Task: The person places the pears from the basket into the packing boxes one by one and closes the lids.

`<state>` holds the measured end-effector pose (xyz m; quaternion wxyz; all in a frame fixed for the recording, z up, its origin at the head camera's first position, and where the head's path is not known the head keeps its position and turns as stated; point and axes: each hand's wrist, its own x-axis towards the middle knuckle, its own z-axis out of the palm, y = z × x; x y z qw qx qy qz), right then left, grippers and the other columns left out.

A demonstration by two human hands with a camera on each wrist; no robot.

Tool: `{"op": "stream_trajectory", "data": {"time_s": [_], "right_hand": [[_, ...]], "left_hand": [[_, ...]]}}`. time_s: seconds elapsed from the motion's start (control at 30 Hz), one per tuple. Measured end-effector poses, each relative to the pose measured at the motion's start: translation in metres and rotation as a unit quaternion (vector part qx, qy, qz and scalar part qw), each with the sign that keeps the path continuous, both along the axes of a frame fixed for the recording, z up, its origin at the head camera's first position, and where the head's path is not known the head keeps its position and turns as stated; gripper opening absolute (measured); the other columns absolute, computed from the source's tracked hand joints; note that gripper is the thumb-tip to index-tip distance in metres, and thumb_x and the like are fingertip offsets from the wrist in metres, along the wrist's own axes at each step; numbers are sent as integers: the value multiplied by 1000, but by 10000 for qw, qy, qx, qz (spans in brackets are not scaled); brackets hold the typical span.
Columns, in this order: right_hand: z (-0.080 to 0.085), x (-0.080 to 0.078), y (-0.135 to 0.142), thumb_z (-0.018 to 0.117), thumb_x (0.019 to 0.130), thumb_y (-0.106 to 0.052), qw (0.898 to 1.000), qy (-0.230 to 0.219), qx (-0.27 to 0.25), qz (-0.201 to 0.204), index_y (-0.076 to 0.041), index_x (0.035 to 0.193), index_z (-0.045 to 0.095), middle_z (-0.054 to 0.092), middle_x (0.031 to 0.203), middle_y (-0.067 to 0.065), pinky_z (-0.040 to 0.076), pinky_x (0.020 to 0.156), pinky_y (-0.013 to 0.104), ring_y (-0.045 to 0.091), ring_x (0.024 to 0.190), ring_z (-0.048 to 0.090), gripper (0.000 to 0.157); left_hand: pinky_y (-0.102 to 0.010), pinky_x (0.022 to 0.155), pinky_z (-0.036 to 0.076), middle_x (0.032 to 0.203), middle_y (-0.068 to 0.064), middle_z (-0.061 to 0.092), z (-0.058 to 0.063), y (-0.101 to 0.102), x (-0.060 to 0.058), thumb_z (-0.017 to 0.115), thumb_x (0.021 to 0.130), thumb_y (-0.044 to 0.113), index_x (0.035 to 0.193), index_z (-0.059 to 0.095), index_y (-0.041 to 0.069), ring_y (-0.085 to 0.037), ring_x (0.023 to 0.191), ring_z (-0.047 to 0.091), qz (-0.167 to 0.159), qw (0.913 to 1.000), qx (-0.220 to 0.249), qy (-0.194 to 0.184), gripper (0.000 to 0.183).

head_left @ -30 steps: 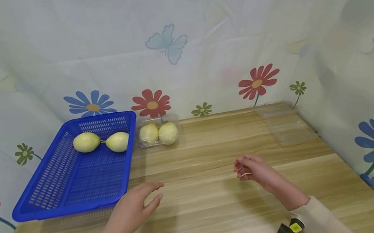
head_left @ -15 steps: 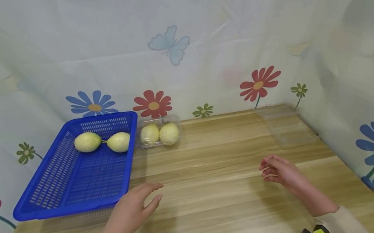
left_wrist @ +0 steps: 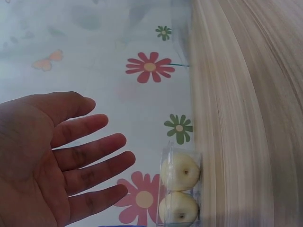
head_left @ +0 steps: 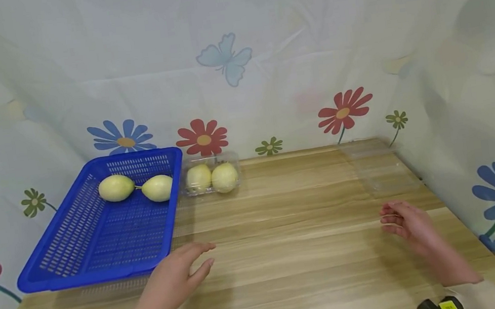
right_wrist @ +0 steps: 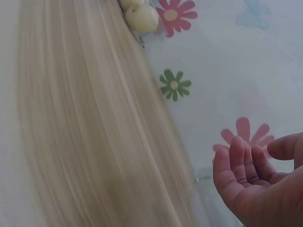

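Observation:
My left hand hovers by the front right corner of a blue perforated basket, its fingers spread and holding nothing. Two pale yellow-green pears lie at the back of that basket. Right beside it, a clear plastic box holds two more pears. On the right side, my right hand is above the table with loosely bent fingers and nothing in them. A second clear plastic container, seemingly without contents, lies beyond it at the back right.
The wood-patterned table meets a pale floral cloth at its back and sides. A black device with a yellow label is strapped at the right wrist.
My right hand has moved rightward over the table, toward its right edge. The left hand, the basket, the pears and both containers stay where they were.

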<state>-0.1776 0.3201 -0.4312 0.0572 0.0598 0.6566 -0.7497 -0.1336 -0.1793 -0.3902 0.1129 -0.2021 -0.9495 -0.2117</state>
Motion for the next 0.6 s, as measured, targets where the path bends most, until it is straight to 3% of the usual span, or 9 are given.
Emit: {"op": "stream_trajectory", "data": {"time_s": [0.33,0.6], "right_hand": [[2,-7,42,41,110,-19,9953,339,-685,-594,-20,88,67,66,81,-7,62,72,17,5,73,69,34],[16,-12,62,42,110,-21,9940,338,-558,-876,-17,92,61,65,80,-6,62,69,18,7,74,68,26]], "left_hand": [[-44,91,60,114,2,78,-1,-1,-2,76,92,21,117,74,17,-22,108,74,-52,9998,-45,199,26],[-44,91,60,114,2,78,0,-2,-2,76,92,21,117,75,17,-22,108,74,-44,9997,-60,237,26]]}}
